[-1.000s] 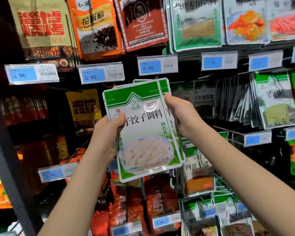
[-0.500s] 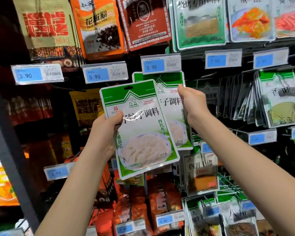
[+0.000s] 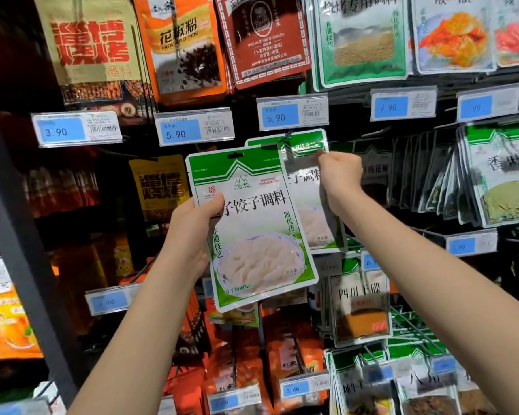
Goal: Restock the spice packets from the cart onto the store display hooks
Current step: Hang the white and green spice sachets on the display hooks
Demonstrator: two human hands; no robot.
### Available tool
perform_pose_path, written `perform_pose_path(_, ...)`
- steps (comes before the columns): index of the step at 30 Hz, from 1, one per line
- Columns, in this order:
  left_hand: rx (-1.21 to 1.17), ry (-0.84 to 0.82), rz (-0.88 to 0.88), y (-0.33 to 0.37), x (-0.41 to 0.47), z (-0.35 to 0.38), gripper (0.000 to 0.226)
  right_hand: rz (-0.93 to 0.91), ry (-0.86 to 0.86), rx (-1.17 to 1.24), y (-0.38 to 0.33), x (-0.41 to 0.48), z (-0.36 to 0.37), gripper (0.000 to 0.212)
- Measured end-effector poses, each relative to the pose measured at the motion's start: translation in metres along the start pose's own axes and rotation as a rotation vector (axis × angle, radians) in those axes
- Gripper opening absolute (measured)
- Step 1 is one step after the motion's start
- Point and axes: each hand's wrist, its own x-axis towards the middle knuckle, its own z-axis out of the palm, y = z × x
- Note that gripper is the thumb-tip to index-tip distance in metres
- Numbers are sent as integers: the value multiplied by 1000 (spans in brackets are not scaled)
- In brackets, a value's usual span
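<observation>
L hand [image 3: 189, 232] grips front packet [image 3: 258, 235] by its left edge, thumb on its face. R hand [image 3: 340, 175] pinches 2nd packet [image 3: 303, 163] near its top right, just behind; top at hook [image 3: 288, 136] under 5.90 tag [image 3: 292, 113].

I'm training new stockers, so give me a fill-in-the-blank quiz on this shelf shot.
The left hand grips the front packet by its ___ edge.
The right hand holds the rear packet up under a tag reading ___.
Both packets are white and ___.
Missing: left; 5.90; green.
</observation>
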Motion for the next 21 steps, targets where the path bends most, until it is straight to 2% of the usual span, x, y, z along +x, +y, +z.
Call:
perform_pose_path(3,23,26,6,-1,0,-1,12,-18,15,-127,5,8,11,43)
perform_pose_path(5,24,34,-1,-1,0,-2,13,-112,3,-238,4,7,9,16)
perform_pose_path(7,30,30,8,-1,0,-1,13,-300,19,-342,3,-5,0,30)
perform_pose_path(9,38,8,28,0,1,3,15,-391,-51,-232,2,-22,-9,28)
perform_pose_path(11,47,-18,36,1,2,13,14,-287,-256,-72,-1,-38,-14,27)
perform_pose_path(13,40,-35,13,5,5,26,10,-167,-331,-3,-5,-38,-16,24)
perform_pose_path(16,5,-90,-28,11,8,47,15,-110,-239,73,-11,-27,-21,21)
perform_pose_path(21,52,-100,20,15,18,67,16,-76,-149,141,-11,-14,-26,17)
